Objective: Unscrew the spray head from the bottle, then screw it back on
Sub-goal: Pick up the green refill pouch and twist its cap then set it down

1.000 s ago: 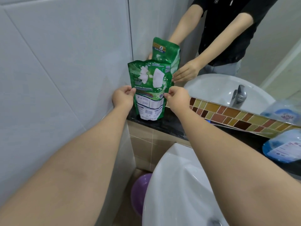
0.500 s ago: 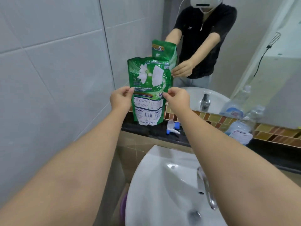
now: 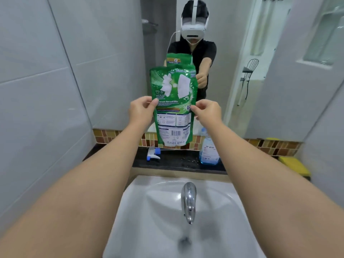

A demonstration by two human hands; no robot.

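Both arms stretched forward over the white sink [image 3: 167, 229], holding up a green refill pouch [image 3: 174, 105] in front of the mirror [image 3: 232, 62]

Left hand [image 3: 140, 110] at the pouch's left edge, thumb and forefinger pinched together on the film; remaining fingers curled behind, not clearly readable

Right hand [image 3: 206, 110] at the pouch's right edge, pinching it the same way between thumb and forefinger, other fingers curled in

Pouch upright, printed back toward the camera (barcode and "670" near its bottom), lifted clear of the black ledge [image 3: 176, 162], its lower end hanging above the ledge's rear edge

Spray head [image 3: 153, 154] off the bottle, lying on its side on the black ledge, white body with a blue collar, just below and left of the pouch's bottom edge, touched by neither hand

Bottle [image 3: 208, 149] standing upright on the ledge to the right of the pouch, clear with blue liquid low in it and a white label; neck partly hidden behind the right forearm, so cannot tell how the opening looks

Spray head and bottle well apart, the pouch hanging between them in the view

Chrome tap [image 3: 189, 200] arching over the sink bowl below

Strip of brown and yellow mosaic tiles [image 3: 270, 144] behind the ledge, a yellow object [image 3: 294, 164] at far right

Reflection in the mirror of a person wearing a white headset [image 3: 193, 28], arms out with the pouch
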